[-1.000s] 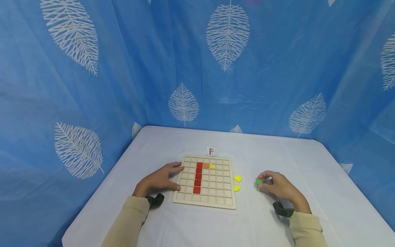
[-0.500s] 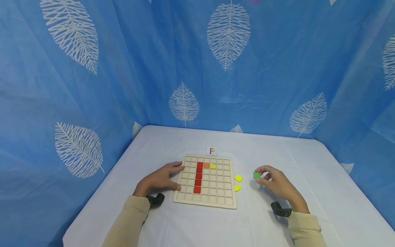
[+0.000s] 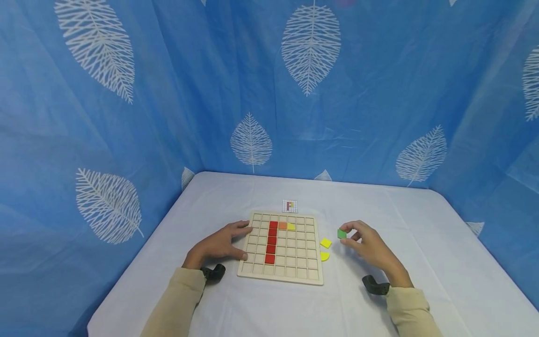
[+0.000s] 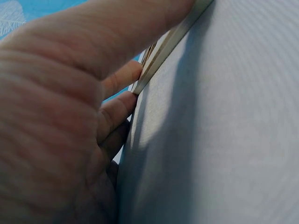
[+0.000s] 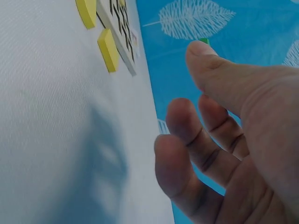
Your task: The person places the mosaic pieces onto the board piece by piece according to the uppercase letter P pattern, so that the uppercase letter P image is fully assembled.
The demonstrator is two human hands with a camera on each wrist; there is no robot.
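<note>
A wooden grid board (image 3: 294,267) lies on the white table, with a column of red square tiles (image 3: 271,241), an orange tile (image 3: 282,225) and a yellow tile (image 3: 291,226) in its cells. At the board's left edge rests my left hand (image 3: 221,241), thumb and fingers spread along the rim; in the left wrist view the fingertips touch the board's side. My right hand (image 3: 365,243) pinches a green square tile (image 3: 341,233) above the table, right of the board. Only a sliver of that tile shows past the thumb in the right wrist view.
Two loose yellow pieces lie beside the board's right edge: a square tile (image 3: 326,243) and a round-edged tile (image 3: 324,256). Behind the board is a small pattern card (image 3: 290,206). A blue curtain (image 3: 337,140) with white leaves surrounds the table (image 3: 236,309).
My right hand has lifted the green tile off the table and carried it left and away from me, closer to the board. The left hand has stayed at the board's edge.
</note>
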